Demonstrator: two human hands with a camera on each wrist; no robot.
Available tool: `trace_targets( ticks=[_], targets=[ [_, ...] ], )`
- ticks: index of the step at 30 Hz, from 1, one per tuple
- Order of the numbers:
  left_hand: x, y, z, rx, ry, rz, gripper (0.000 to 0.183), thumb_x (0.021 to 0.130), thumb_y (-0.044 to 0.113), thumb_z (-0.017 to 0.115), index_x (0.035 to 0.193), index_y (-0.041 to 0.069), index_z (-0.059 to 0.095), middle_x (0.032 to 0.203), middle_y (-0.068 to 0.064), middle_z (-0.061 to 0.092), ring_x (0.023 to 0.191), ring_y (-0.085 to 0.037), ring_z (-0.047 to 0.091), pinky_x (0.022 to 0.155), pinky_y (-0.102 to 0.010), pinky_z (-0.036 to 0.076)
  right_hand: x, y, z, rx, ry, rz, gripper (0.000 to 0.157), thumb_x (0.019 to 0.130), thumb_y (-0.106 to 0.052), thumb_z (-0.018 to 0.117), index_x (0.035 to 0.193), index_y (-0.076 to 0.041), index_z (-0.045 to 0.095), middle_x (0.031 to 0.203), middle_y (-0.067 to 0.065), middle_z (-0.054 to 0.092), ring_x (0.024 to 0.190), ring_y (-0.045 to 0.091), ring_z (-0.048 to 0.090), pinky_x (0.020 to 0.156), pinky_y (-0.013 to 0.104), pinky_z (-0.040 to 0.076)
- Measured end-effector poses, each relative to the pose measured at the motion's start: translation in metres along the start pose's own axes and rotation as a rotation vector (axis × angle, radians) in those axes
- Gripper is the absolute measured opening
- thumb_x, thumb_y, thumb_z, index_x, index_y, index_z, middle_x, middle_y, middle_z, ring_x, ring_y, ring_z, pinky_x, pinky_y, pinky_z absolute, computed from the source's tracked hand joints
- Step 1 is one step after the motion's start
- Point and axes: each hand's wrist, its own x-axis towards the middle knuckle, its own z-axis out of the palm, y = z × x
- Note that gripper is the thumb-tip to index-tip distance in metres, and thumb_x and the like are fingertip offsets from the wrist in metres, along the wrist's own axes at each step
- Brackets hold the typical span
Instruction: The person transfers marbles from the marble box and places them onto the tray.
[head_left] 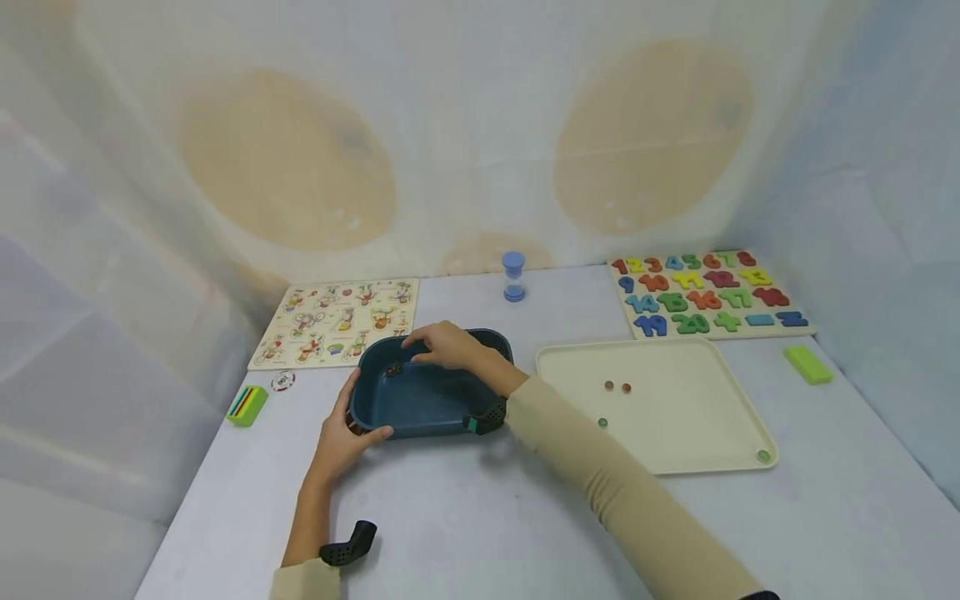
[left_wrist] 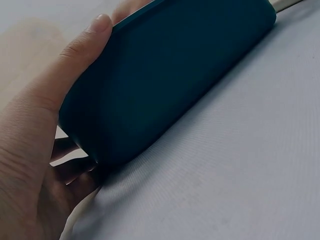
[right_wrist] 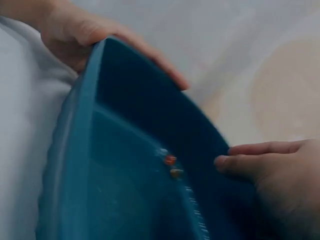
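A deep teal basin [head_left: 427,404] stands at the middle of the table. My left hand [head_left: 340,442] grips its left end, thumb over the near rim; in the left wrist view, the other fingers show at the outer wall, low down. My right hand [head_left: 447,346] is over the basin's far side. In the right wrist view its thumb and index finger [right_wrist: 240,164] are straight and close together, overlapping the far rim, with nothing visible between them. Small marbles, one orange-red [right_wrist: 170,160] and one amber [right_wrist: 175,173], lie on the basin floor along the wall.
A cream tray [head_left: 675,442] on the right bears several small red and green marbles. Behind it lies a number puzzle board [head_left: 693,296]; a picture board [head_left: 337,321] is back left. A blue sand timer [head_left: 513,277], green blocks [head_left: 807,365] and a poker chip [head_left: 283,381] stand around.
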Motion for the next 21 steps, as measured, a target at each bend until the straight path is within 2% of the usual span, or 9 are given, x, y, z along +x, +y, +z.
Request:
trace_targets(
  ticks=[2,4,6,8,10,14,18,21],
  targets=[
    [0.001,-0.001,-0.001,0.000,-0.001,0.004,0.099,0.069,0.027,0.077,0.141,0.041,0.011,0.147,-0.010,0.020,0.124,-0.040,0.035,0.087,-0.049,0.043,0.010,-0.004,0.008,-0.063,-0.031,0.021,0.035,0.086,-0.028,0.060,0.120,-0.021,0.057,0.063,-0.002,0.056,0.047,0.007,0.038,0.048,0.019,0.033],
    [0.001,-0.001,-0.001,-0.002,-0.002,0.008,0.099,0.069,0.027,0.077,0.142,0.040,0.011,0.147,-0.010,0.020,0.124,-0.040,0.034,0.088,-0.050,0.042,0.017,-0.008,0.015,-0.109,-0.051,0.040,0.036,0.087,-0.029,0.059,0.122,-0.023,0.056,0.084,-0.002,0.065,0.053,0.006,0.046,0.052,0.019,0.037],
    [0.001,-0.002,0.000,-0.005,-0.003,0.009,0.099,0.069,0.026,0.078,0.142,0.040,0.012,0.147,-0.010,0.020,0.125,-0.040,0.034,0.088,-0.049,0.042,0.021,-0.011,0.021,-0.129,-0.062,0.073,0.036,0.086,-0.030,0.059,0.121,-0.024,0.056,0.102,-0.003,0.065,0.059,0.006,0.051,0.055,0.020,0.040],
    [0.001,-0.002,0.000,-0.014,-0.008,0.010,0.099,0.069,0.026,0.078,0.142,0.039,0.012,0.147,-0.009,0.020,0.125,-0.039,0.034,0.088,-0.049,0.043,0.025,-0.013,0.026,-0.149,-0.072,0.101,0.034,0.086,-0.031,0.060,0.119,-0.026,0.058,0.111,-0.005,0.062,0.070,0.007,0.057,0.061,0.022,0.044],
    [0.000,-0.001,0.000,-0.022,-0.015,0.013,0.099,0.069,0.026,0.078,0.142,0.039,0.012,0.147,-0.009,0.020,0.125,-0.039,0.034,0.088,-0.049,0.042,0.028,-0.013,0.029,-0.175,-0.088,0.124,0.031,0.085,-0.032,0.060,0.116,-0.028,0.060,0.112,-0.006,0.061,0.081,0.009,0.059,0.071,0.024,0.047],
    [0.000,0.001,0.000,-0.034,-0.022,0.022,0.099,0.069,0.026,0.078,0.142,0.037,0.012,0.147,-0.010,0.021,0.124,-0.040,0.035,0.088,-0.049,0.042,0.030,-0.011,0.036,-0.204,-0.124,0.142,0.026,0.084,-0.033,0.061,0.110,-0.029,0.063,0.115,-0.007,0.059,0.099,0.013,0.057,0.084,0.030,0.046],
    [0.000,0.000,-0.001,-0.027,-0.017,0.029,0.100,0.069,0.026,0.078,0.143,0.035,0.011,0.147,-0.012,0.021,0.123,-0.040,0.036,0.087,-0.049,0.043,0.030,-0.008,0.037,-0.170,-0.114,0.127,0.024,0.083,-0.032,0.063,0.106,-0.027,0.065,0.113,-0.007,0.060,0.096,0.011,0.058,0.079,0.027,0.047],
    [0.000,-0.001,-0.001,-0.027,-0.015,0.023,0.100,0.069,0.025,0.077,0.143,0.035,0.011,0.147,-0.011,0.021,0.123,-0.040,0.037,0.088,-0.049,0.043,0.023,-0.006,0.026,-0.077,-0.059,0.078,0.021,0.082,-0.031,0.063,0.102,-0.023,0.067,0.096,-0.007,0.064,0.077,0.008,0.056,0.069,0.022,0.046]
  ],
)
